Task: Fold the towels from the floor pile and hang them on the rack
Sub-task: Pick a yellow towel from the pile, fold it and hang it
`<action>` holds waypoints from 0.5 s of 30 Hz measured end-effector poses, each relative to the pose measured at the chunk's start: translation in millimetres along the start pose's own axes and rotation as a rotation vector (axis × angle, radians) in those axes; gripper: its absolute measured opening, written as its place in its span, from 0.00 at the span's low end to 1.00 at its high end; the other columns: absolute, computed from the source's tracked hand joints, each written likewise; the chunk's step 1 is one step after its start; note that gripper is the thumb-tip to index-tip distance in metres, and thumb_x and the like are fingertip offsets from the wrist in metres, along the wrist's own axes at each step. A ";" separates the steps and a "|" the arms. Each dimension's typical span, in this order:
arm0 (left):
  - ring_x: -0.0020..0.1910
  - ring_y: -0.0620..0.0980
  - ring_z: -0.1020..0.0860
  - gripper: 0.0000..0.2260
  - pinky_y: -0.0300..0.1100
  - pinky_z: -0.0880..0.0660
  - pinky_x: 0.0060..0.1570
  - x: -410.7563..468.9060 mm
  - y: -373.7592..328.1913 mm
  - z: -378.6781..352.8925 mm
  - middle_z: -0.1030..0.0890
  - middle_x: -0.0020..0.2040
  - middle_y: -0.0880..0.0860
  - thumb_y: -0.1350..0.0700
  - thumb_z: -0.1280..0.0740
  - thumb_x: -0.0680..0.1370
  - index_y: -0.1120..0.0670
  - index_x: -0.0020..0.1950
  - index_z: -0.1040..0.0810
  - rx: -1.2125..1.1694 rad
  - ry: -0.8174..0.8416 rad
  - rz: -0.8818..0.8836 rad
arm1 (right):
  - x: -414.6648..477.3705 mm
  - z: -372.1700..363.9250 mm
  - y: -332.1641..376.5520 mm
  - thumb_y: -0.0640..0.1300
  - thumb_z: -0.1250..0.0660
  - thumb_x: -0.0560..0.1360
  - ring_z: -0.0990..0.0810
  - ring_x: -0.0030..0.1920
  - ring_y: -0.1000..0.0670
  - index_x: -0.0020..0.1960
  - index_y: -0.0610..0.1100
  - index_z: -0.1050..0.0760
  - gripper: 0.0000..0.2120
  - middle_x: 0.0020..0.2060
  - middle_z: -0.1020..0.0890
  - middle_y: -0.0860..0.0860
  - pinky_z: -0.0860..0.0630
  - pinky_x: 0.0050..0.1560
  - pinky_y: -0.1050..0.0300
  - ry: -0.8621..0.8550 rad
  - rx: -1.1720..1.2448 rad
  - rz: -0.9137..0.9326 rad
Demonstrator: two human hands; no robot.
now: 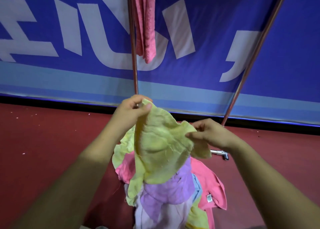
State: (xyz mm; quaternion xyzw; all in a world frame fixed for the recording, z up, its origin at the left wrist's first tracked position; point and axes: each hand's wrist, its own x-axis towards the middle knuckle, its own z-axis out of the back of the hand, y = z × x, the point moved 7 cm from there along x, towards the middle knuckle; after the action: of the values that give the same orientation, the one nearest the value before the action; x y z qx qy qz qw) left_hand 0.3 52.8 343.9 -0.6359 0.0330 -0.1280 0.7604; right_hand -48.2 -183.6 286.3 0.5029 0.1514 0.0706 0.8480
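Hanging far off, a blue banner (216,38) backs the steel rack (134,55) and its pink terry towel (145,21); nearer, a pastel towel pile (166,190) covers red floor (52,142), above which my left hand (131,111) and right hand (209,133) pinch a crumpled yellow towel (159,145) between fingers.

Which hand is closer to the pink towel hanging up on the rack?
Left. The left hand is raised just below the hanging pink towel, pinching the yellow towel. The right hand is lower and off to the right, pinching the same towel.
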 end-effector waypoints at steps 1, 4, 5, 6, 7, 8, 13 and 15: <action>0.37 0.37 0.24 0.05 0.34 0.28 0.41 -4.1 -1.6 -12.3 0.19 0.50 0.45 0.62 0.32 0.79 0.54 0.46 0.19 0.027 0.155 -0.002 | -1.3 -1.1 12.1 0.45 0.26 0.75 0.24 0.38 0.51 0.43 0.35 0.20 0.12 0.36 0.20 0.47 0.27 0.43 0.52 -0.008 0.050 0.047; 0.63 0.36 0.24 0.06 0.33 0.29 0.59 -19.2 3.0 -46.5 0.28 0.73 0.45 0.62 0.31 0.78 0.53 0.43 0.19 0.143 0.539 -0.055 | -7.3 -13.5 48.0 0.42 0.28 0.77 0.26 0.38 0.51 0.44 0.34 0.21 0.10 0.35 0.21 0.47 0.30 0.42 0.54 0.034 0.094 0.183; 0.68 0.39 0.27 0.03 0.36 0.31 0.64 -22.2 6.5 -52.8 0.29 0.74 0.45 0.60 0.30 0.77 0.53 0.44 0.19 0.159 0.589 -0.062 | -8.6 -18.9 55.3 0.41 0.28 0.78 0.26 0.39 0.51 0.45 0.34 0.20 0.09 0.36 0.21 0.46 0.30 0.42 0.54 0.056 0.105 0.207; 0.67 0.43 0.27 0.03 0.42 0.31 0.64 -23.6 8.2 -55.7 0.27 0.71 0.46 0.56 0.30 0.77 0.56 0.46 0.19 0.152 0.602 -0.049 | -9.5 -21.9 59.5 0.40 0.29 0.78 0.25 0.39 0.51 0.45 0.35 0.19 0.07 0.37 0.20 0.46 0.28 0.42 0.55 0.063 0.130 0.215; 0.61 0.47 0.25 0.10 0.47 0.30 0.60 -23.2 10.4 -55.4 0.23 0.65 0.49 0.54 0.30 0.76 0.60 0.48 0.20 0.123 0.589 -0.025 | -10.1 -23.2 61.5 0.39 0.29 0.78 0.23 0.41 0.51 0.47 0.35 0.18 0.06 0.38 0.19 0.46 0.27 0.44 0.55 0.059 0.157 0.212; 0.53 0.50 0.25 0.15 0.49 0.30 0.55 -23.4 11.7 -54.3 0.21 0.56 0.54 0.52 0.30 0.75 0.65 0.50 0.22 0.096 0.585 0.002 | -9.7 -22.8 60.2 0.38 0.29 0.77 0.22 0.42 0.51 0.47 0.36 0.17 0.05 0.39 0.17 0.45 0.25 0.45 0.54 0.048 0.180 0.205; 0.38 0.41 0.26 0.05 0.34 0.30 0.41 -15.4 6.1 -35.3 0.23 0.39 0.52 0.62 0.33 0.80 0.63 0.46 0.23 0.139 0.406 0.009 | -4.2 -12.2 35.4 0.43 0.27 0.77 0.24 0.39 0.53 0.43 0.36 0.19 0.09 0.35 0.20 0.46 0.27 0.44 0.53 -0.006 0.058 0.120; 0.35 0.42 0.27 0.06 0.35 0.31 0.38 -8.9 5.7 -23.4 0.24 0.37 0.51 0.62 0.33 0.80 0.63 0.45 0.24 0.130 0.277 0.003 | -1.0 -10.1 22.7 0.44 0.26 0.76 0.23 0.38 0.53 0.43 0.38 0.18 0.09 0.36 0.18 0.40 0.24 0.44 0.51 0.007 -0.052 0.075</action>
State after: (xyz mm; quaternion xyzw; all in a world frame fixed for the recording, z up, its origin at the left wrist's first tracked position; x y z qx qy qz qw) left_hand -12.3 33.4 332.9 -0.5617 0.1301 -0.2151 0.7882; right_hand -51.7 -164.5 301.8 0.4860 0.1336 0.1081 0.8569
